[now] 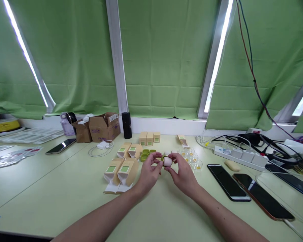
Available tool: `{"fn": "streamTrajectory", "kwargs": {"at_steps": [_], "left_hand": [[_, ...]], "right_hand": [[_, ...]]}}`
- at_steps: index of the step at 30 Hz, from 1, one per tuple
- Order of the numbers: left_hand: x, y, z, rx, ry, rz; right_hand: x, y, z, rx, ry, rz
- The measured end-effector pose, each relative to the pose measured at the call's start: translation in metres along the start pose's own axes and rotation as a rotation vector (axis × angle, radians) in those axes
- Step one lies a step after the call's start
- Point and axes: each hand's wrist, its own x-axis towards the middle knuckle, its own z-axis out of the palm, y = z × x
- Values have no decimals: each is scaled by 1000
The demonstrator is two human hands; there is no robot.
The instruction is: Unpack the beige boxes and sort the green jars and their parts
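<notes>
the left hand (pixel 149 170) and right hand (pixel 183 173) hide parts of the white piece (pixel 167 162). print on the boxes (pixel 125 169) is too small to read. both forearms (pixel 111 211) are cut by the bottom edge, the yellow thing (pixel 5 126) at left, a phone (pixel 290 179) at right.

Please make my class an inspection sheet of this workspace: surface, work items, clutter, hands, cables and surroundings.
Surface: pale table, with a seam running across its left part.
Work items: beige boxes, the front pair with open flaps; green containers; clear containers beyond the right hand.
Clutter: phones on both sides; cardboard box; black cylinder.
Left hand: fingers on a pale rounded piece and the green part beside it.
Right hand: fingers on the same pale rounded piece.
Cables: tangled around the power strip at right; white cable coiled at left.
Surroundings: green curtains behind.
Other people: nothing seen.
</notes>
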Motion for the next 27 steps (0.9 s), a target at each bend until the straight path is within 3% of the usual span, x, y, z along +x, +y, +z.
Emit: {"fn": "streamTrajectory", "kwargs": {"at_steps": [5, 9, 17, 27], "left_hand": [[-3, 0, 3, -89, -65, 13], [-4, 1, 4, -95, -51, 22], [-3, -8, 3, 4, -50, 64], [-6, -8, 0, 65, -68, 94]], "right_hand": [[1, -1, -3, -137, 33, -169], [3, -4, -6, -173, 49, -247], [1, -9, -7, -240, 84, -309], [2, -7, -7, -347, 36, -337]]}}
